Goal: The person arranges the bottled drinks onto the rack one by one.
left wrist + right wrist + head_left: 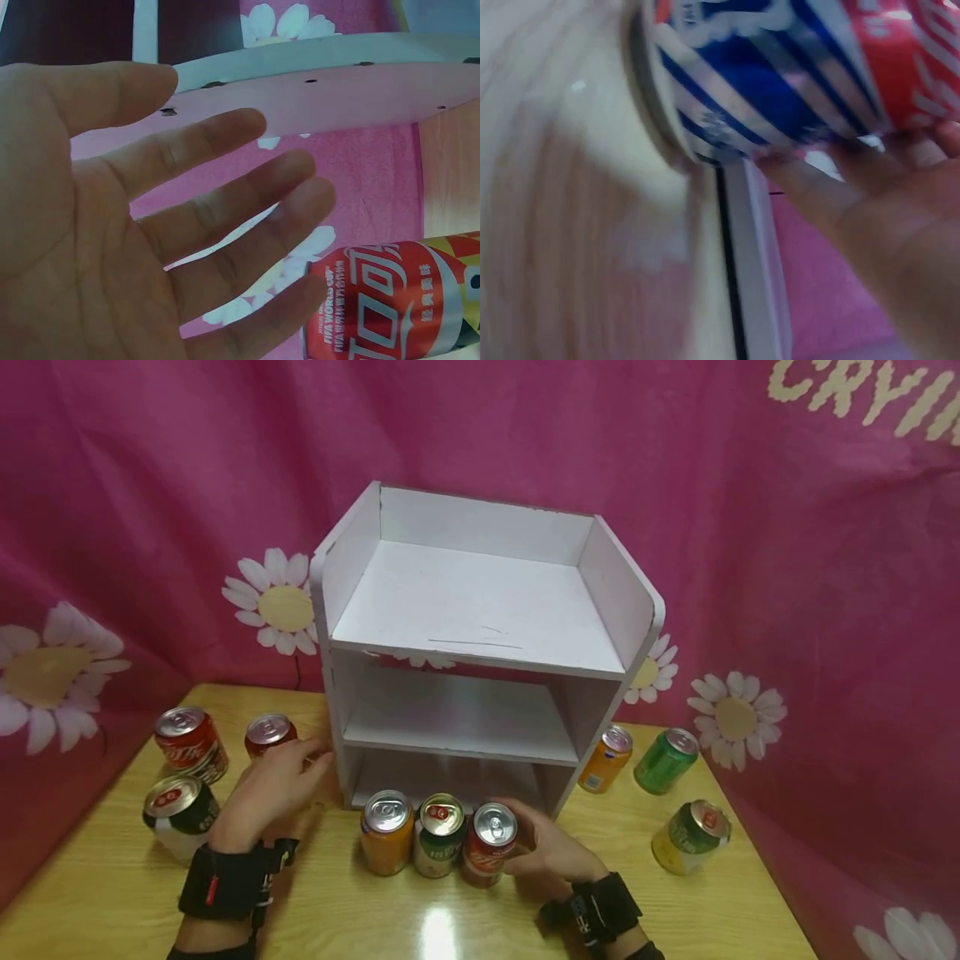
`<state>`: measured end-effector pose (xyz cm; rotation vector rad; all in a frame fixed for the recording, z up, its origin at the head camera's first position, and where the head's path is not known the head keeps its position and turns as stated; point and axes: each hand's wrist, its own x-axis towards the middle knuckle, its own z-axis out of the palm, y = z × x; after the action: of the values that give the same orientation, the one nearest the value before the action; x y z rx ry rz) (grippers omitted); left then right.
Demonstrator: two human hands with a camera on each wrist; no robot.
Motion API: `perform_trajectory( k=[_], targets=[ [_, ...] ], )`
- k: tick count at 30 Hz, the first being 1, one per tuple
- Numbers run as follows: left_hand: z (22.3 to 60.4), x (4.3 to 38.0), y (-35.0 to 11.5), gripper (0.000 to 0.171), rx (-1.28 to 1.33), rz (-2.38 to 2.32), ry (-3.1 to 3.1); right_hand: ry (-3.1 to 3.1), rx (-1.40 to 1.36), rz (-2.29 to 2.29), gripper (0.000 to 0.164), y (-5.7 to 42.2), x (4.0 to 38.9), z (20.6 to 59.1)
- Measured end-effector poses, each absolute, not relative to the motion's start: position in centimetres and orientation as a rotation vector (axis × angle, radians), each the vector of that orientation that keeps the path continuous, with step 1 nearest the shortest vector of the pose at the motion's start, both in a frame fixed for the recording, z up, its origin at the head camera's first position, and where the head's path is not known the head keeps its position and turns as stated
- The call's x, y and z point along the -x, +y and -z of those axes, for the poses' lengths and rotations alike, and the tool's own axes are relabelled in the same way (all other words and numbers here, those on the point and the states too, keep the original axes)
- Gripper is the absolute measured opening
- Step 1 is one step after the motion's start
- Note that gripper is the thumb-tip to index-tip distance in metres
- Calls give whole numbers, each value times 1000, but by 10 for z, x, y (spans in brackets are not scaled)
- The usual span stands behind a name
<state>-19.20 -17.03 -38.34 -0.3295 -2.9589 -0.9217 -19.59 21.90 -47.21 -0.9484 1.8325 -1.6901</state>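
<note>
At the right end of a row of three cans before the shelf, my right hand [551, 852] grips a red soda can [487, 852], thumb in front and fingers behind. The right wrist view shows that can's blue-and-white striped side [765, 82] close up. A dark green and white can [438, 839] stands in the middle of the row, an orange can [386, 839] on its left. My left hand [273, 785] holds nothing; its fingers are spread and relaxed beside the shelf's left wall. Partly hidden behind it stands another red soda can [268, 731], its label plain in the left wrist view.
A white shelf unit [480, 602] stands at the table's back. To its left are a red can [191, 747] and a dark green and white can [180, 814]. Rightward stand an orange can [603, 760], a green can [663, 764] and a green-yellow can [690, 839]. A pink curtain [480, 427] hangs behind.
</note>
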Motion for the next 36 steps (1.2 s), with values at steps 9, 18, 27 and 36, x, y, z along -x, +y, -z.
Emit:
perform_trajectory(
  k=[9, 18, 27, 36],
  targets=[
    [389, 196, -179, 40, 358, 916, -2977, 2032, 902, 1613, 87, 214, 200, 473],
    [393, 198, -177, 32, 410, 852, -2970, 2104, 918, 1514, 78, 217, 200, 473],
    [393, 197, -176, 29, 438, 812, -2954, 2225, 949, 1532, 75, 208, 196, 479],
    [391, 196, -177, 33, 436, 861, -2986, 2494, 798, 1555, 72, 197, 184, 460]
  ],
)
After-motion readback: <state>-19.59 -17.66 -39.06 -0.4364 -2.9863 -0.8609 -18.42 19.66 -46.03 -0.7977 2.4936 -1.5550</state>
